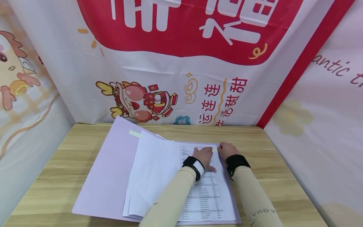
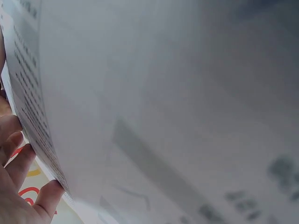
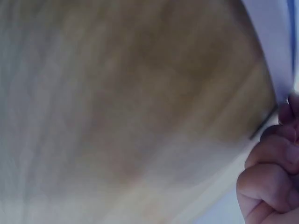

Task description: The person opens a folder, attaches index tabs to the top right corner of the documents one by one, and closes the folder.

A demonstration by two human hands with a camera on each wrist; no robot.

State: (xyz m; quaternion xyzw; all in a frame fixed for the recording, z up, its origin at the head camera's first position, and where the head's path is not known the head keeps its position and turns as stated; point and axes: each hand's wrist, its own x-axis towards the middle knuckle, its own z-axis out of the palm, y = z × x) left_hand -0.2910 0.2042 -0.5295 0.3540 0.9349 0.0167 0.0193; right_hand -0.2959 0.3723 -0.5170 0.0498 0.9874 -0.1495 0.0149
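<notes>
A lilac folder point(image 1: 105, 176) lies open on the table with white sheets inside. My left hand point(image 1: 202, 156) rests spread on the upper part of a printed sheet point(image 1: 202, 201) on the right side. In the left wrist view, its fingers point(image 2: 49, 196) touch the sheet's edge. My right hand point(image 1: 227, 150) is curled at the folder's top right corner and seems to pinch the edge there, fingertips partly hidden. In the right wrist view, its bent fingers point(image 3: 266, 186) meet the lilac edge. A pale sticky tab point(image 1: 214, 150) shows between the two hands.
Turned-over white sheets point(image 1: 154, 173) lie on the folder's left side, with another pale tab point(image 1: 135, 134) at their top. Beneath is a wood-grain table point(image 1: 272, 176). A printed cloth point(image 1: 181, 91) hangs along the table's back edge, and more cloth hangs at both sides.
</notes>
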